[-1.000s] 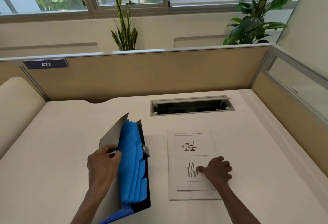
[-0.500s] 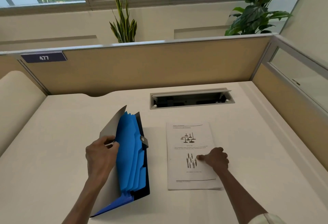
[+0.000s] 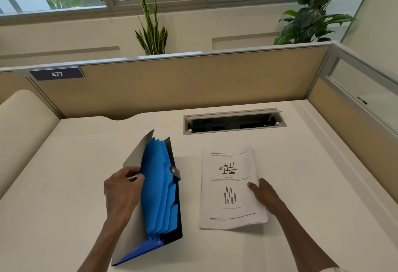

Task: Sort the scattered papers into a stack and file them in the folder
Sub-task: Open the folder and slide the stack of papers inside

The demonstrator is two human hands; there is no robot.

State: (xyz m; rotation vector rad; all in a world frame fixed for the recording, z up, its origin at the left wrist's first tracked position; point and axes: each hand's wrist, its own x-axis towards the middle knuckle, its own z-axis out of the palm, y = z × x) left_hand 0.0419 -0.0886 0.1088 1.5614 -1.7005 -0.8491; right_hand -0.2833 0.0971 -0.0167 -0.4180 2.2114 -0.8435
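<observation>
A blue expanding folder (image 3: 160, 190) with a dark back cover and a snap tab stands open on the desk, left of centre. My left hand (image 3: 121, 192) grips its grey front flap and holds it away from the blue pockets. To the right lies a neat stack of white printed papers (image 3: 228, 187) with small drawings on the top sheet. My right hand (image 3: 261, 193) holds the stack's right edge, thumb on top and fingers under it, and that edge is lifted off the desk.
A recessed cable tray (image 3: 233, 121) is set into the white desk (image 3: 64, 175) behind the papers. Tan partition walls (image 3: 183, 82) close the back and right side. Two potted plants stand beyond the back wall.
My right hand slid from the top sheet to the stack's right edge and raised that edge. My left hand keeps the folder flap open. The view has tilted slightly.
</observation>
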